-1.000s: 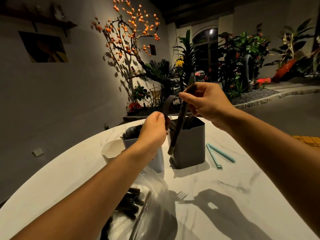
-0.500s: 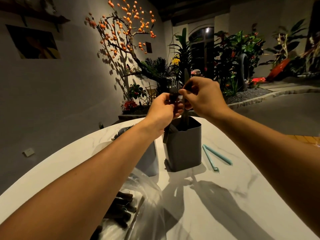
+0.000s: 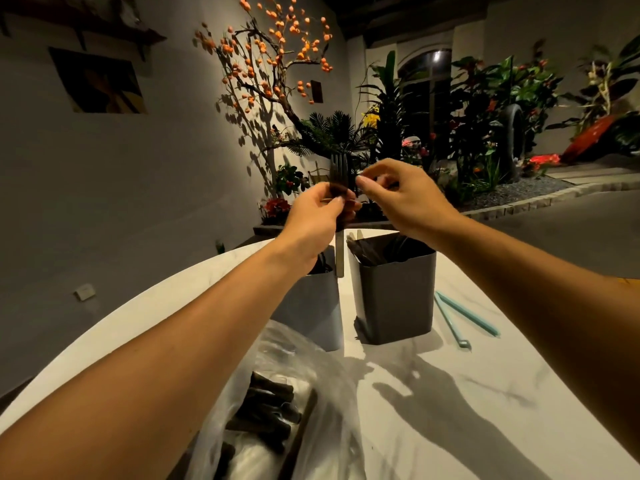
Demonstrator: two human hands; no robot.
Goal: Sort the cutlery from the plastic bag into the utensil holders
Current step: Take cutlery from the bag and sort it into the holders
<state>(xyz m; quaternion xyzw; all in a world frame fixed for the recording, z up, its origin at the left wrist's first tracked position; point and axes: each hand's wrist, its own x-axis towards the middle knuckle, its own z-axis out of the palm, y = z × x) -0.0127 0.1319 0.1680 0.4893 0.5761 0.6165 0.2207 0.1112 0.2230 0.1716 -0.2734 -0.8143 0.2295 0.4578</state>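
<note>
- A white marble-patterned round table [image 3: 433, 427] fills the foreground of a dim courtyard lit from above, with a grey wall to the left.
- Nearest the camera, a clear plastic bag [image 3: 311, 410] lies crumpled on the table, dark cutlery handles [image 3: 266, 407] bunched inside it.
- Beyond the bag stand two utensil holders side by side: a light grey holder [image 3: 311, 313] on the left, partly hidden by the forearm, and a dark grey holder [image 3: 398, 299] on the right, dark cutlery showing at its rim.
- Two teal sticks [image 3: 460, 317] lie on the table just right of the dark holder.
- Above the holders, the left hand [image 3: 315, 223] pinches a dark fork [image 3: 338, 174] upright, tines up, its handle hanging down between the two holders.
- The right hand [image 3: 405, 199] hangs just beside the fork, thumb and forefinger nearly closed, nothing visible in them.
- Behind, an orange-fruited branch arrangement [image 3: 273, 57] and leafy plants [image 3: 485, 116] line the far edge.
</note>
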